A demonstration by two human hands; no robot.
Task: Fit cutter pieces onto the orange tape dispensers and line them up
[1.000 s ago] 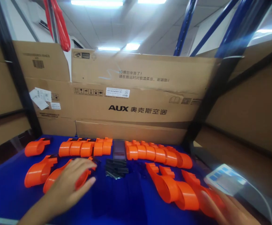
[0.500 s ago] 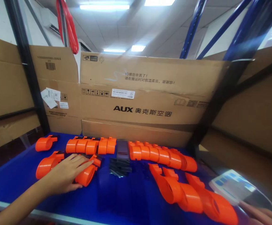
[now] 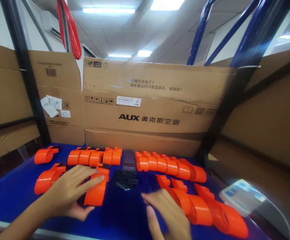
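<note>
Left hand [image 3: 68, 191] curled round orange ring [image 3: 96, 191], toward counter's [image 3: 10, 193] front edge, left side; right hand [image 3: 168, 213] half-open, empty. Loose grip could drop ring; right wrist drifting outward could knock neighbouring rings [image 3: 201, 210].

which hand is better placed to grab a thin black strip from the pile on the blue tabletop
Probably the right hand: it looks empty and open, with its fingertips close to the thin black strips. The left hand appears occupied, curled around a bright orange plastic ring.
</note>
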